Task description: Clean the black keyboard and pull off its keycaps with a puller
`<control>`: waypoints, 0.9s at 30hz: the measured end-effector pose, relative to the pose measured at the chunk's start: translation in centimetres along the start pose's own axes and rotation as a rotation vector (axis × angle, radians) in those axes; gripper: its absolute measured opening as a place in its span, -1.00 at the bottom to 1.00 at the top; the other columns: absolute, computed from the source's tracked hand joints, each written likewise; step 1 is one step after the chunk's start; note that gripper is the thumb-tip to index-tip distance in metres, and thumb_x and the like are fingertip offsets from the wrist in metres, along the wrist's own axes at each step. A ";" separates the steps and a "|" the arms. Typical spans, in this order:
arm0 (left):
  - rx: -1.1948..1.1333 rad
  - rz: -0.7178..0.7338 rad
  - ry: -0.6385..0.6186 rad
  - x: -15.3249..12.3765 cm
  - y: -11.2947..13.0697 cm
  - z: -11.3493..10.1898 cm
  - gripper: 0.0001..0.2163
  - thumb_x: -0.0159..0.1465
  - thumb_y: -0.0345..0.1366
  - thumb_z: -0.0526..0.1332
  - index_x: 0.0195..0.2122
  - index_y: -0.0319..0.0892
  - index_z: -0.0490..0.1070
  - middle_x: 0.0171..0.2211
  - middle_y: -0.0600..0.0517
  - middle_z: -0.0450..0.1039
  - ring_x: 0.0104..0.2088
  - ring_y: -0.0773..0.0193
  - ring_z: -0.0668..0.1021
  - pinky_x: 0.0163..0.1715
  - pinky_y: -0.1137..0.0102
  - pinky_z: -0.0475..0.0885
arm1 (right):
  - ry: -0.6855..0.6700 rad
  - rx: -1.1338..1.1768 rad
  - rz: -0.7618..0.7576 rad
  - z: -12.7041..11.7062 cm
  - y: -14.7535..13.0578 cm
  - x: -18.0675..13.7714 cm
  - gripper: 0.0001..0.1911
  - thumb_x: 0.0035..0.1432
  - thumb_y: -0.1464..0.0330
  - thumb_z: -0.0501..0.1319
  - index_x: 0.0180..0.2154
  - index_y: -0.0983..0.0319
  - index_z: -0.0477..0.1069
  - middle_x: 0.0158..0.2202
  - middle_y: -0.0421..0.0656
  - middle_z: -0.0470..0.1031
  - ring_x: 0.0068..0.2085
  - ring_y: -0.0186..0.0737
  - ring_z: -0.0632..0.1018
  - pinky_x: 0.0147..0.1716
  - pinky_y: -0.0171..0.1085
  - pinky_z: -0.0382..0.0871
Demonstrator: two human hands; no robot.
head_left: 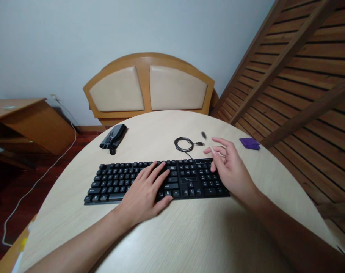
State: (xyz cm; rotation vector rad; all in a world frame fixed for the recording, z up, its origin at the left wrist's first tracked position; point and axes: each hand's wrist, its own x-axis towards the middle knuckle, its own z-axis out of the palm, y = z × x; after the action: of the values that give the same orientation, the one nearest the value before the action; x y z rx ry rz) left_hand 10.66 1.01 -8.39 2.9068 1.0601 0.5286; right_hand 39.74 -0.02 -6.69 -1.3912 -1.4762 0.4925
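Observation:
A black keyboard (pixel 115 182) lies across the table in front of me. My left hand (pixel 145 189) rests palm down on its middle keys, fingers spread and the thumb by the near edge. Above the number pad, my right hand (pixel 228 161) pinches the pale, thin handle of a small brush (pixel 204 135). The brush's dark, slightly blurred head points up and to the left, clear of the keys. Behind the keyboard sits its coiled black USB cable (pixel 176 144), the plug lying to the right of the coil.
On the round pale table (pixel 172 242), a folded grey and black item (pixel 113 137) with a strap lies at the back left. A folded purple cloth (pixel 250 143) is at the right. Beyond stand a padded wooden headboard (pixel 146 87) and a slatted wooden panel (pixel 297 76).

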 end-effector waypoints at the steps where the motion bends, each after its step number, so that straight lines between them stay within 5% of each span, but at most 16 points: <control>1: 0.012 -0.005 -0.004 0.0 0.0 0.0 -0.39 0.35 0.00 0.21 0.32 -0.27 0.25 0.39 -0.25 0.16 0.38 -0.22 0.20 0.29 -0.15 0.25 | -0.023 -0.097 -0.041 -0.3 -0.1 0.0 -0.64 0.41 0.17 0.07 0.15 0.12 0.29 -0.06 -0.03 0.58 -0.37 -0.21 0.59 -0.33 -0.17 0.55; 6: 0.038 0.001 -0.030 -0.2 -0.1 0.0 -0.39 0.36 0.03 0.19 0.32 -0.26 0.27 0.40 -0.25 0.15 0.38 -0.23 0.20 0.28 -0.13 0.26 | -0.250 -0.406 -0.248 -0.4 -0.2 -0.1 -0.70 0.39 0.36 0.03 -0.01 0.12 0.50 -0.01 -0.07 0.57 0.01 -0.04 0.60 0.06 -0.04 0.49; 12: 0.051 0.014 -0.046 -0.3 -0.3 0.0 -0.37 0.36 0.04 0.19 0.34 -0.25 0.26 0.40 -0.24 0.14 0.38 -0.21 0.21 0.28 -0.12 0.27 | -0.413 -0.515 -0.273 0.0 0.1 -0.3 -0.60 0.35 0.43 0.02 0.06 0.11 0.53 -0.03 -0.10 0.58 -0.08 -0.06 0.63 -0.04 -0.06 0.55; 21: 0.060 0.016 -0.048 -0.1 -0.2 -0.1 -0.38 0.37 0.04 0.17 0.33 -0.26 0.26 0.40 -0.26 0.14 0.38 -0.21 0.21 0.28 -0.12 0.27 | -0.393 -0.587 -0.303 -0.3 -0.2 -0.5 -0.55 0.31 0.45 0.07 0.12 0.01 0.52 -0.04 -0.15 0.58 -0.17 -0.15 0.64 -0.15 -0.19 0.59; 27: 0.060 -0.002 -0.064 -0.1 -0.2 -0.1 -0.38 0.37 0.05 0.17 0.34 -0.22 0.25 0.42 -0.21 0.12 0.39 -0.17 0.21 0.31 -0.08 0.24 | -0.446 -0.754 -0.358 -0.2 -0.6 -0.7 -0.56 0.34 0.48 0.04 0.15 0.13 0.49 -0.07 -0.10 0.56 -0.24 -0.21 0.62 -0.21 -0.21 0.59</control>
State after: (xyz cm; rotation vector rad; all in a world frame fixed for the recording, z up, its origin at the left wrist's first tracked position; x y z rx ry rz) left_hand 10.41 1.04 -8.32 2.9512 1.0900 0.4072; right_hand 39.50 -0.92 -6.36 -1.5765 -2.3817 -0.0094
